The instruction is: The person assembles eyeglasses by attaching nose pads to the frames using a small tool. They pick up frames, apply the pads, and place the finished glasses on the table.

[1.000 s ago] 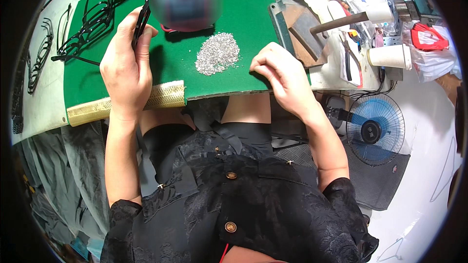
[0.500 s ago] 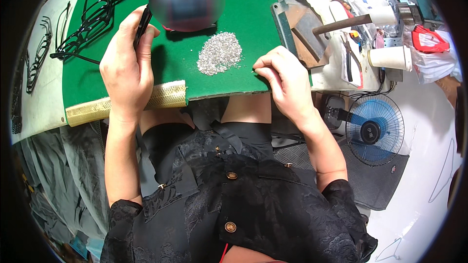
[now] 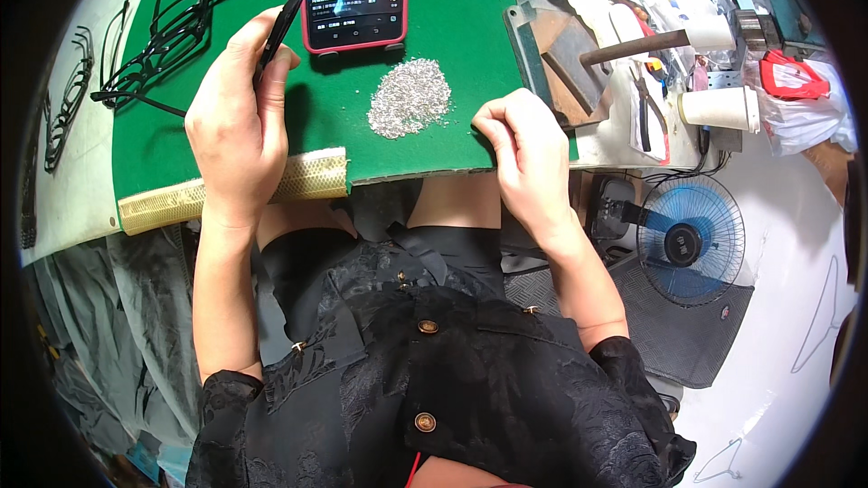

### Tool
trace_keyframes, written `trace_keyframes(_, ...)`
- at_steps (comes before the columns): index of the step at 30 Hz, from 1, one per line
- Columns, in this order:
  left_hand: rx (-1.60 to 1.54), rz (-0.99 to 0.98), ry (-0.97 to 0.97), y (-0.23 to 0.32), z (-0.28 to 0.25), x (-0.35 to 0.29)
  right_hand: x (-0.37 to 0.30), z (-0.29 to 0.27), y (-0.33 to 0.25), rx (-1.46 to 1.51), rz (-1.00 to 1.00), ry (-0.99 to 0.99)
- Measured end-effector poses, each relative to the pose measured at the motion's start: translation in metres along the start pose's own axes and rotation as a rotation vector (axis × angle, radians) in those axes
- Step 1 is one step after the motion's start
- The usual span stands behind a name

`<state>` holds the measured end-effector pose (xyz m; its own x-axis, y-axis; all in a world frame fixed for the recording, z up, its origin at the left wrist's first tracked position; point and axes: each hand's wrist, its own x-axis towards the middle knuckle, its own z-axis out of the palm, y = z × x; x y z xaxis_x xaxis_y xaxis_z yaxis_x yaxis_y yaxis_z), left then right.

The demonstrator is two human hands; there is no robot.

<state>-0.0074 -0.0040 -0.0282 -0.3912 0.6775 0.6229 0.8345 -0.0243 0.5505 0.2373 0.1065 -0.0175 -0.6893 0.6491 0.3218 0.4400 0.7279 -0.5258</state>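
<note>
Between the thumb and fingers of my left hand is a black eyeglass frame, its temple running up to the far left. My left hand is above the front part of the green mat. A heap of tiny silver metal pieces, too small to name surely, lies on the mat between my hands. Just right of that heap, my right hand has its thumb and forefinger pinched together at the mat's front edge. A small dark speck shows at those fingertips; what it is cannot be made out.
More black eyeglass frames lie at the left. Behind the heap stands a phone in a red case. A metal press stand, pliers and a white paper cup are on the right. A blue fan stands below.
The eyeglass frame in my left hand has tipped slightly to the right and upward. My right hand stays pinched near the heap, its forearm shifted slightly left.
</note>
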Motion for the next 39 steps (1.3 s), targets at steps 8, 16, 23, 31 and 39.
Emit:
trace_keyframes(8,0.012,0.043,-0.006,0.002,-0.002,0.002,-0.003,0.004,-0.015,-0.043,0.036,0.018)
trace_keyframes(16,0.017,0.049,0.006,0.002,-0.002,0.001,0.001,0.004,-0.013,-0.194,-0.012,-0.025)
trace_keyframes(23,-0.068,-0.010,0.045,0.002,-0.009,0.002,0.004,0.003,-0.011,-0.250,-0.079,-0.034)
trace_keyframes(31,-0.671,-0.156,-0.203,0.078,-0.049,0.016,0.012,-0.005,-0.002,-0.251,-0.184,-0.126)
trace_keyframes(39,-1.479,-0.742,-0.725,0.154,-0.044,0.019,0.034,-0.055,-0.005,0.918,0.033,-0.165)
